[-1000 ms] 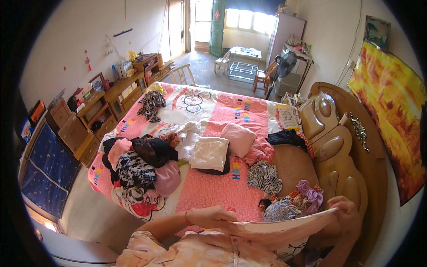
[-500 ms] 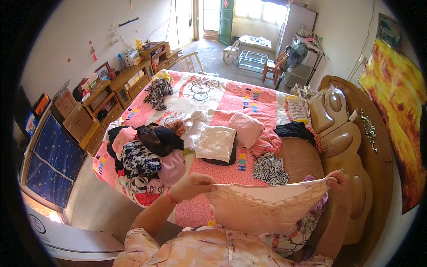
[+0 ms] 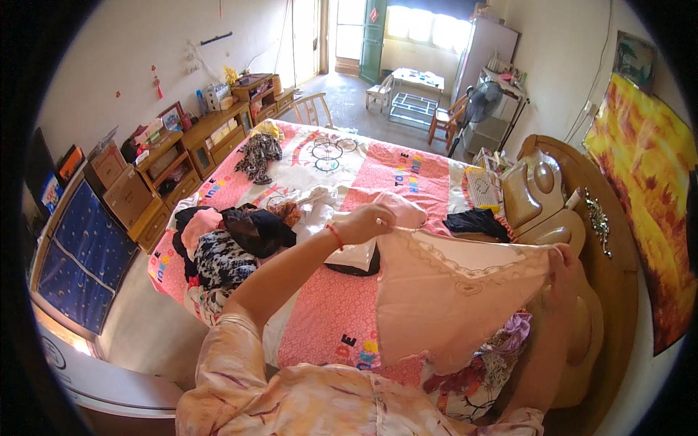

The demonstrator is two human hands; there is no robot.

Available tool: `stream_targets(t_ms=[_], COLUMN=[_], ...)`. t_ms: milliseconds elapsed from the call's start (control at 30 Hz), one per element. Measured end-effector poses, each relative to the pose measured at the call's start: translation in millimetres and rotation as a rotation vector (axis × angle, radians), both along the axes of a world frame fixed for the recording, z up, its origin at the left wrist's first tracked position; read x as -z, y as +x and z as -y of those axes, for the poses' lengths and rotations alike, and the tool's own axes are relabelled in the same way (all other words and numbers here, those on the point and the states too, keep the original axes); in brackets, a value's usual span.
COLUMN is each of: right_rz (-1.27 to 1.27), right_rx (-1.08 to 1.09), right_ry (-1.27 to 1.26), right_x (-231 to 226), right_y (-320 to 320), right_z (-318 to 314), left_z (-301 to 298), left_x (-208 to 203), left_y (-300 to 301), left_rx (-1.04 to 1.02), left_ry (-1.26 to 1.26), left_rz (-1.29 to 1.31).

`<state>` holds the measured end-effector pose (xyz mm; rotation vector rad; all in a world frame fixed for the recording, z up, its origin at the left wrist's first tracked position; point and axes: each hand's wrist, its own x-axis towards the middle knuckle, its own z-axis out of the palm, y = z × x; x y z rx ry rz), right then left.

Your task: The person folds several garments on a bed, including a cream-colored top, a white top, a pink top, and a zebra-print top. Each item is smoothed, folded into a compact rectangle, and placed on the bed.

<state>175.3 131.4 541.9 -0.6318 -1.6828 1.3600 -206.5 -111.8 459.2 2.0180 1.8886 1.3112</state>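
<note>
A pale pink garment [image 3: 451,312] with an embroidered, lacy edge hangs stretched between my two hands, above the near right part of the bed. My left hand [image 3: 366,223], with a red band at the wrist, pinches its upper left corner. At its upper right corner my right hand [image 3: 561,265] grips the fabric beside the headboard. Behind the garment, a folded white cloth [image 3: 354,256] lies on a dark piece, partly covered by my left forearm. A purple and patterned bundle of clothes [image 3: 512,338] shows below my right hand.
The bed has a pink and white printed sheet [image 3: 313,320]. Heaped dark and patterned clothes [image 3: 251,236] lie on its left, a leopard-print cloth [image 3: 258,156] toward the far end, black clothing [image 3: 478,224] by the wooden headboard [image 3: 618,291]. A fan [image 3: 482,103] stands beyond.
Both hands have lifted the garment, the left one rising most and moving right. The cloth now hangs longer and more open, covering the zebra-striped cloth and part of the pink pile behind it.
</note>
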Motion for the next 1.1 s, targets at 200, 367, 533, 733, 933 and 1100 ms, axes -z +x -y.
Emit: stream_targets(t_ms=[200, 367, 533, 733, 933, 1100], right_rz=[0.364, 0.378, 0.462, 0.575, 0.659, 0.670], right_rx=[0.138, -0.575, -0.998, -1.282, -1.330, -1.335], right_ry=[0.597, 0.242, -0.123, -0.064, 0.049, 0.107], right_x=[-29, 0, 108, 249, 391, 462], right_y=[28, -33, -111, -204, -220, -233], right_z=[85, 173, 237, 325, 417, 473], left_z=[10, 69, 130, 232, 290, 344], left_x=[-36, 20, 136, 287, 390, 449], left_y=[9, -14, -57, -121, -121, -152], left_rx=[-0.424, -0.507, -0.420, -0.535, -0.798, -0.985], left_ry=[0.065, -0.106, -0.132, -0.064, -0.181, -0.291], left_rz=[-0.157, 0.299, 0.816, 1.301, 1.136, 0.886])
